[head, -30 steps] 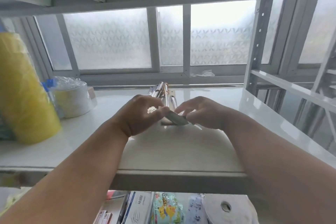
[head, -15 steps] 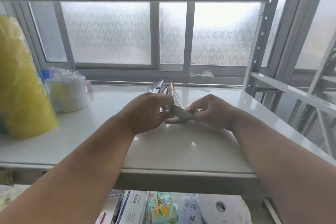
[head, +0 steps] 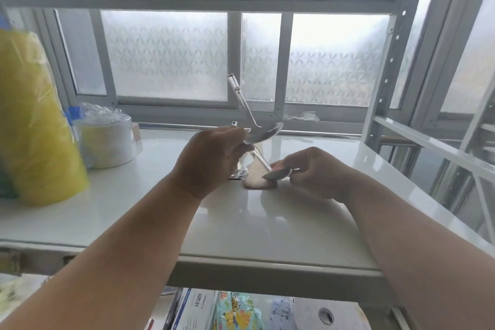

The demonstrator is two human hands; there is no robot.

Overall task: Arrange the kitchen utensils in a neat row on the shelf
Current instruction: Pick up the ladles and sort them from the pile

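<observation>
My left hand [head: 211,158] is raised above the white shelf [head: 267,222] and grips a steel ladle [head: 263,133] by the bowl, its handle pointing up toward the window. My right hand [head: 313,171] rests low on the shelf and pinches a metal spoon [head: 277,175], bowl pointing left. Between the hands a pale wooden spatula [head: 255,177] lies flat, its handle running back under the ladle. A small dark-labelled item [head: 238,175] peeks out beneath my left hand; what it is I cannot tell.
A tall yellow plastic-wrapped roll [head: 34,126] and a wrapped white roll [head: 107,139] stand at the shelf's left. A frosted window [head: 166,53] closes the back. An upright post [head: 380,80] bounds the right. Packets [head: 235,311] sit on the shelf below.
The bundle of utensils held together has been split: my left hand lifted the ladle up and left, my right hand drew a spoon to the right, and the wooden spatula now lies exposed.
</observation>
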